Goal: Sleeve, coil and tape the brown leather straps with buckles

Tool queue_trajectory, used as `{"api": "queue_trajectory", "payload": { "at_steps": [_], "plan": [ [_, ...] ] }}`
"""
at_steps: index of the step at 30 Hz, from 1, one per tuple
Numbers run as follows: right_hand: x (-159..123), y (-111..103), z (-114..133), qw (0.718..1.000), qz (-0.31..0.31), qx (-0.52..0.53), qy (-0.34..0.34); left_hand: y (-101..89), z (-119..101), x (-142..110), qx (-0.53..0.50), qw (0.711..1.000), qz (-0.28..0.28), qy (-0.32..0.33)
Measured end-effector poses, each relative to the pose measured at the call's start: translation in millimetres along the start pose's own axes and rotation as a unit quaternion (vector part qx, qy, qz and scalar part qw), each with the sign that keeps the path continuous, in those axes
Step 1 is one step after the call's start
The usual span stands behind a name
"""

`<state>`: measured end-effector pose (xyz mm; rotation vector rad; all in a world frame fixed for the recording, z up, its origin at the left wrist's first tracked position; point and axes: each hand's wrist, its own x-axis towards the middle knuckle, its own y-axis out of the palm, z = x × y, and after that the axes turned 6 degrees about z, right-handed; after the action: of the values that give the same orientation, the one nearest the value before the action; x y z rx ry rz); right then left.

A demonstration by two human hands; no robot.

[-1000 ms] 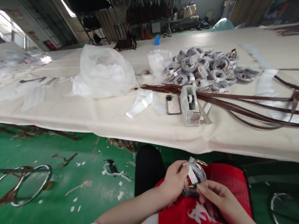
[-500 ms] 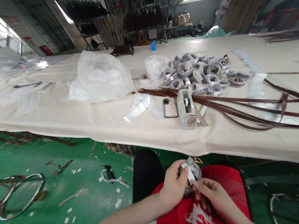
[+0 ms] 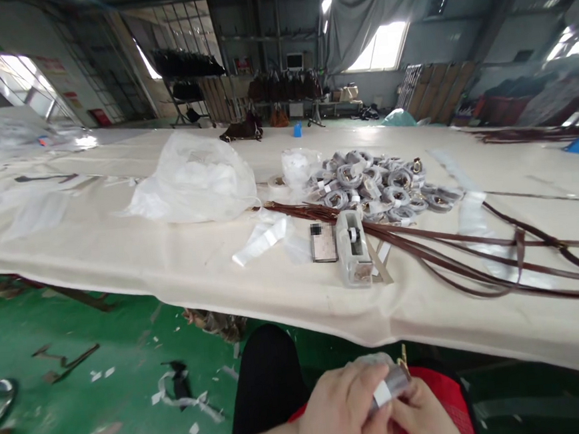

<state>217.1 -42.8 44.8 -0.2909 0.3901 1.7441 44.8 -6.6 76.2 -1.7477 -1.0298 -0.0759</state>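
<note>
Left grip (image 3: 347, 400) clamped on a wrapped coil (image 3: 398, 380) – fingers curled over its far side, palm downward, likely to keep the turns from springing loose. Right grip (image 3: 428, 410) meets the coil at its right end; those fingertips are hidden underneath, so cannot tell whether they pinch or only steady it.

The coil sits between the two grips, tilted, low over a red cloth (image 3: 442, 389) on the lap. White strip (image 3: 382, 393) faces up, just beside the left fingers. Gold clasp (image 3: 404, 362) pokes out above the right grip, clear of the fingers, perhaps so the metal does not get in the way.

Beyond the grips, the desk (image 3: 297, 310). Tape dispenser (image 3: 355, 252) at the near side, ahead of both grips – presumably placed for easy reach. Long brown straps (image 3: 446, 235) run behind it and off to the right. Farther from the grips, similar coils (image 3: 367, 187) lie heaped together, probably to keep them in one lot. Large plastic bag (image 3: 201, 177) stands ahead and left of them.
</note>
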Motion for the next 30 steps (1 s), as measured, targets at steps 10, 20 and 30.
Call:
{"api": "queue_trajectory", "payload": {
  "at_steps": [10,20,30],
  "plan": [
    [-4.2,4.2,26.3,0.989,-0.091,-0.052,-0.101,-11.2,-10.8,5.6,0.121,0.985,-0.12,0.015],
    [-0.4,14.2,29.6,0.998,-0.064,0.009,-0.007,-18.7,14.0,17.5,-0.282,0.93,-0.024,-0.236],
    [-2.0,7.7,28.4,0.982,-0.159,-0.095,-0.024,-15.9,7.3,14.5,-0.013,0.993,-0.049,-0.109]
  ]
}}
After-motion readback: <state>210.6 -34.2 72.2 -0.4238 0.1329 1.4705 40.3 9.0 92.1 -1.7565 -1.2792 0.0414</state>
